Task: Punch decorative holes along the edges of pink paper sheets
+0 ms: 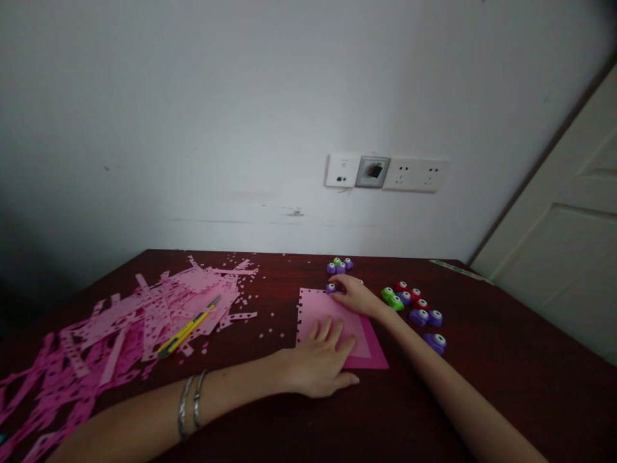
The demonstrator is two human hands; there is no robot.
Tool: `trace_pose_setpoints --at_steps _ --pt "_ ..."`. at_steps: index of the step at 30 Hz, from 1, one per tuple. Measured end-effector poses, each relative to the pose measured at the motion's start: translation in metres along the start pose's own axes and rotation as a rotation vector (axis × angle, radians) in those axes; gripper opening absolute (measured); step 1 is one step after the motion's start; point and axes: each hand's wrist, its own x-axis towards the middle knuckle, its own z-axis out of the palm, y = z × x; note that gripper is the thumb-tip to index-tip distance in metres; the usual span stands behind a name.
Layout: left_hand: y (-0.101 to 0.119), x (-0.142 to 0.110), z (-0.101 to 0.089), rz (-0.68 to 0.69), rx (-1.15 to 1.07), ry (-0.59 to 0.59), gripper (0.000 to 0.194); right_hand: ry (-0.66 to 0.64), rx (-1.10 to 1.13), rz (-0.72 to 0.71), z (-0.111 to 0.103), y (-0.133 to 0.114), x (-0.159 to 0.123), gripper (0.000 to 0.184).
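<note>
My left hand (322, 360) lies flat with spread fingers on a light pink sheet of paper (313, 305), which rests over a darker pink sheet (378, 354). Small punched holes run along the light sheet's left and top edges. At the top edge, my right hand (354, 294) has its thumb and fingers closed around a small purple craft punch (330, 289). To the right of that hand sit several more craft punches in green (396, 303), red (400, 286) and purple (435, 343). Another small cluster with a purple punch (340, 267) stands behind the paper.
A heap of pink paper strips (125, 328) covers the table's left side, with a yellow utility knife (187, 328) on it. Tiny paper bits are scattered nearby. The wall with sockets (409, 175) rises behind the dark red table (506, 379); a white door (573, 225) stands right.
</note>
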Motion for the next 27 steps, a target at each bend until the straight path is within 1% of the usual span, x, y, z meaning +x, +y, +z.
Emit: trace_pose_setpoints --at_steps 6,12,18,22,27 --pt "0.002 -0.003 -0.004 0.003 -0.014 0.006 0.064 0.012 0.014 0.021 -0.003 -0.002 -0.001 0.034" --pt "0.003 -0.004 -0.002 0.011 -0.015 0.055 0.058 0.025 -0.046 0.084 -0.008 -0.004 -0.003 0.030" --pt "0.005 -0.004 -0.002 0.017 -0.015 0.072 0.052 0.065 -0.143 0.242 -0.013 0.002 -0.004 0.027" --pt "0.006 -0.003 0.001 0.030 -0.001 0.079 0.048 0.110 -0.214 0.336 -0.019 0.013 -0.007 0.028" --pt "0.009 -0.001 0.002 0.038 -0.003 0.077 0.047 0.128 -0.270 0.450 -0.028 0.028 -0.016 0.030"
